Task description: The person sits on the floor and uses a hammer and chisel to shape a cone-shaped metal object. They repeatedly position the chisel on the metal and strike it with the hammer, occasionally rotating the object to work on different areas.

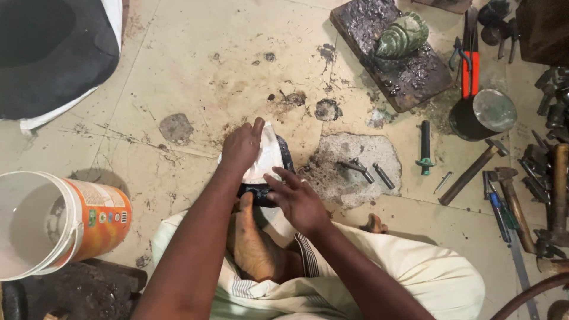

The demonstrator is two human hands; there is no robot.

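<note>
Head view looks down on a person seated on a stained floor (195,65), one bare foot (255,246) drawn in under the work. The left hand (242,145) is closed over a white cloth (268,155), pressing it down on a dark stone piece (261,194) that lies just ahead of the toes. The right hand (298,200) rests with fingers spread and open on the near edge of the piece — steadying it, not clasping anything.

Risks, as I judge them: the piece looks held only by the foot and a flat palm, so a hard rub could skid it sideways; the toes touch it and could be pinched. Loose punches (358,169) lie on the rough patch near the right hand — easy to knock. Hammers (474,173) and other tools sit further right.

Containers: a white bucket (56,222) with an orange band stands tilted at the left, and looks to hold nothing I can make out. A dark pot (483,115) at the upper right has a dull greenish surface inside — liquid or lid, I cannot tell. A green carving (403,34) rests on a tarry block (394,56).
</note>
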